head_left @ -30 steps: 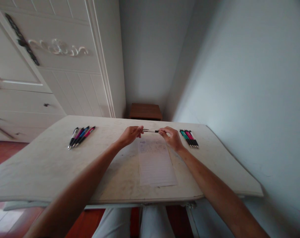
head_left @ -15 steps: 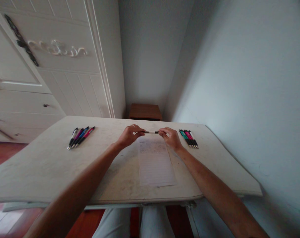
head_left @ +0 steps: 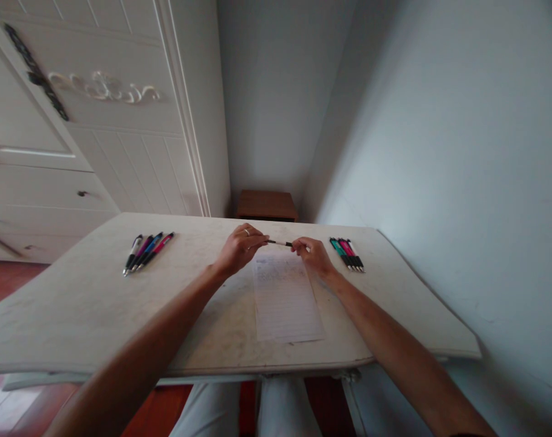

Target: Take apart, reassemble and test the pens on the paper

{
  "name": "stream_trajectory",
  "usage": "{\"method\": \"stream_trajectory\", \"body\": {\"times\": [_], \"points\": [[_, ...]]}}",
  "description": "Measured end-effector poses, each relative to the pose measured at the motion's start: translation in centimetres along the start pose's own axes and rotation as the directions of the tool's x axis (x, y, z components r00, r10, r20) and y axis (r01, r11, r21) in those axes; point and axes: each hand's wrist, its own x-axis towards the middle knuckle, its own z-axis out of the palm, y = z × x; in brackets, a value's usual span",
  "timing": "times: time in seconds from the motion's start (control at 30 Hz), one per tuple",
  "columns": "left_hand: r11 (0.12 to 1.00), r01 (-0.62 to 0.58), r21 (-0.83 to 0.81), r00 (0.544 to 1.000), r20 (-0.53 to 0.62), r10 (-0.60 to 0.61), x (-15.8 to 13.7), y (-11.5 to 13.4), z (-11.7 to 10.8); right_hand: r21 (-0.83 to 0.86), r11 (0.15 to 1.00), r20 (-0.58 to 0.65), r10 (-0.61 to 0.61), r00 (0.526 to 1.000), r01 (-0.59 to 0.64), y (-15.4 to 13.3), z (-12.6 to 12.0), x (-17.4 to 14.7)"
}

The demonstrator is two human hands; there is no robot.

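Observation:
Between my two hands a white pen with black ends (head_left: 279, 243) is held nearly level, above the far end of a sheet of lined paper. My left hand (head_left: 240, 247) pinches its left end, and a ring shows on one finger. On the other end, the fingers of my right hand (head_left: 313, 254) are closed. The lined paper (head_left: 288, 309) lies flat below, with faint writing across its upper part. Fingers hide both tips of the pen.
Several pens (head_left: 147, 252) in white, purple, blue and red lie at the left of the white table (head_left: 75, 303). Another row of pens (head_left: 347, 254), green, pink and white, lies at the right. A white cabinet (head_left: 134, 152) and a brown wooden stand (head_left: 266, 204) are beyond.
The pen has tilted slightly, its left end now a little higher. My left hand has shifted its fingers upward on the pen; my right hand has dipped slightly.

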Motion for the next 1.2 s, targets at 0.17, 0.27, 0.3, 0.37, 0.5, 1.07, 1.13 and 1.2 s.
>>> {"method": "stream_trajectory", "body": {"times": [0.17, 0.27, 0.3, 0.37, 0.5, 1.07, 1.13, 1.2], "points": [[0.979, 0.201, -0.021, 0.980, 0.007, -0.201, -0.2, -0.2, 0.1, 0.159, 0.986, 0.018, 0.056, 0.998, -0.058, 0.8, -0.3, 0.3], [0.948, 0.312, -0.066, 0.950, 0.016, -0.311, -0.1, 0.0, 0.0, 0.273, 0.959, -0.098, 0.105, 0.990, -0.074, 1.4, -1.0, 0.7], [0.936, 0.343, -0.084, 0.939, 0.013, -0.343, 0.0, 0.1, -0.1, 0.305, 0.949, -0.147, 0.129, 0.981, -0.080, 1.7, -1.3, 0.9], [0.909, 0.398, -0.124, 0.917, 0.011, -0.400, 0.3, 0.3, -0.3, 0.332, 0.939, -0.233, 0.168, 0.958, -0.084, 2.2, -2.1, 1.2], [0.850, 0.494, -0.185, 0.869, 0.082, -0.487, 0.6, 0.2, -0.6, 0.231, 0.967, -0.269, 0.174, 0.947, -0.112, 3.9, -3.1, 1.7], [0.710, 0.654, -0.261, 0.757, 0.214, -0.618, -0.6, -1.9, 0.7, -0.114, 0.993, 0.010, -0.010, 1.000, 0.011, 5.3, -2.2, 0.8], [0.678, 0.678, -0.285, 0.734, 0.217, -0.643, -0.8, -2.2, 0.9, -0.042, 0.999, -0.011, 0.008, 1.000, -0.009, 4.9, -2.1, 0.8], [0.643, 0.702, -0.307, 0.710, 0.218, -0.670, -0.9, -2.5, 1.0, 0.026, 1.000, -0.017, 0.015, 1.000, -0.015, 4.4, -2.0, 0.8]]}}
